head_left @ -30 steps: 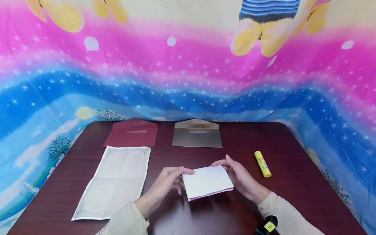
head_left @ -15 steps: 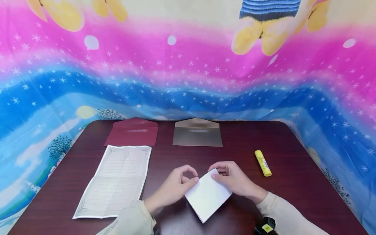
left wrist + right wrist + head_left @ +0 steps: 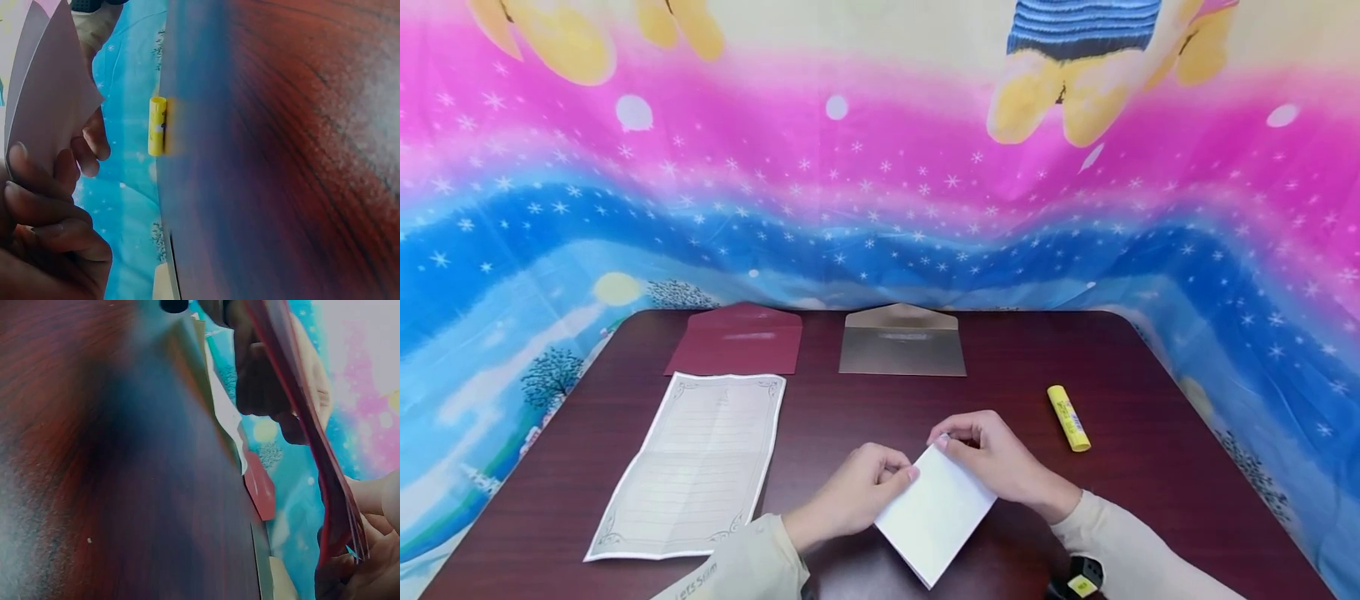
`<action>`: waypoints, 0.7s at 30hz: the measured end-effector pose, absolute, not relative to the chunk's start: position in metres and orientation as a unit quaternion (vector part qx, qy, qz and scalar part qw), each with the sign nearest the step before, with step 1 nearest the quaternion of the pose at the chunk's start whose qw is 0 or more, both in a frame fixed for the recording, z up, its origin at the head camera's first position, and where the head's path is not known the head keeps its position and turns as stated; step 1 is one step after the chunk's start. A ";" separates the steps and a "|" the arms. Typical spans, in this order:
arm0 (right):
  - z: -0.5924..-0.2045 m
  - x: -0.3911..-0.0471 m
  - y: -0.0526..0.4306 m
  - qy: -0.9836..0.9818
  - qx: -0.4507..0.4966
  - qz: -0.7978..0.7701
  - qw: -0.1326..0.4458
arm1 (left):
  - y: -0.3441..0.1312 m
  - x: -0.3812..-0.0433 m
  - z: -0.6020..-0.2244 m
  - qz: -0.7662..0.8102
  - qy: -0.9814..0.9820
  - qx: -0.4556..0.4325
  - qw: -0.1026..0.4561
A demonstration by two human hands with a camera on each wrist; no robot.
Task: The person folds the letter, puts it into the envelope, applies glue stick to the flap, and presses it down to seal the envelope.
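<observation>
Between my two hands is a small folded paper (image 3: 936, 517), white on top and turned so one corner points toward me. In the right wrist view the folded paper (image 3: 310, 425) is seen edge-on, with a dark red underside and several thin layers at one end. My left hand (image 3: 861, 492) pinches its upper left edge, thumb on top. At the far corner my right hand (image 3: 1000, 458) pinches it between thumb and fingers. The left wrist view shows the fingers (image 3: 56, 219) of the left hand curled at the paper's lower end.
A creased sheet of lined letter paper (image 3: 688, 467) lies on the left of the dark wooden table (image 3: 820, 408). Behind are a red envelope (image 3: 733, 348) and a gold-brown envelope (image 3: 902, 354), flaps up. On the right lies a yellow glue stick (image 3: 1067, 418). A patterned cloth (image 3: 880, 192) hangs behind.
The folded paper has turned from lying nearly straight to cornerwise, its near corner now lower. Both thumbs have moved onto its top face. Over the last half second the left hand shifted slightly toward me.
</observation>
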State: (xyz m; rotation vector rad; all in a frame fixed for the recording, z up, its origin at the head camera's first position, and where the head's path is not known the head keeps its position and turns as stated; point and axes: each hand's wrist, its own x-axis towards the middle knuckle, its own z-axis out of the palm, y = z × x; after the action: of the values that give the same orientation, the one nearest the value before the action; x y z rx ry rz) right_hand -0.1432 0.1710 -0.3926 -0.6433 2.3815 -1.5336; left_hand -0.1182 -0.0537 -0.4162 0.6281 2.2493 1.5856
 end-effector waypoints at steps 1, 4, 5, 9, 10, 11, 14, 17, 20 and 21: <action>-0.392 -0.143 0.171 0.813 -0.216 -0.527 0.123 | -0.054 -0.118 -0.417 0.553 0.788 0.221 0.154; -0.393 -0.144 0.172 0.810 -0.205 -0.532 0.140 | -0.054 -0.116 -0.419 0.547 0.796 0.221 0.135; -0.394 -0.145 0.173 0.809 -0.201 -0.533 0.143 | -0.055 -0.115 -0.420 0.547 0.797 0.220 0.129; -0.396 -0.150 0.179 0.810 -0.153 -0.547 0.143 | -0.058 -0.114 -0.423 0.548 0.810 0.185 0.095; -0.397 -0.151 0.181 0.810 -0.132 -0.554 0.141 | -0.059 -0.114 -0.423 0.551 0.813 0.171 0.080; -0.397 -0.152 0.182 0.808 -0.111 -0.562 0.140 | -0.060 -0.115 -0.422 0.555 0.814 0.155 0.066; -0.398 -0.153 0.186 0.782 -0.054 -0.601 0.156 | -0.062 -0.119 -0.419 0.561 0.820 0.110 0.018; -0.399 -0.151 0.185 0.734 -0.036 -0.648 0.199 | -0.060 -0.122 -0.416 0.566 0.820 0.086 -0.014; -0.401 -0.147 0.180 0.698 -0.056 -0.671 0.245 | -0.057 -0.124 -0.415 0.567 0.818 0.086 -0.031; -0.402 -0.145 0.177 0.693 -0.068 -0.672 0.253 | -0.056 -0.125 -0.416 0.567 0.818 0.088 -0.032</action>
State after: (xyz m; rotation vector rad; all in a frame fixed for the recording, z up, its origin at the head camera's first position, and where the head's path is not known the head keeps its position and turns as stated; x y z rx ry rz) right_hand -0.1454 0.1774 -0.4016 -0.1844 1.8823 -1.8263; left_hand -0.1247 -0.0564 -0.4157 0.2822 2.6247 1.8193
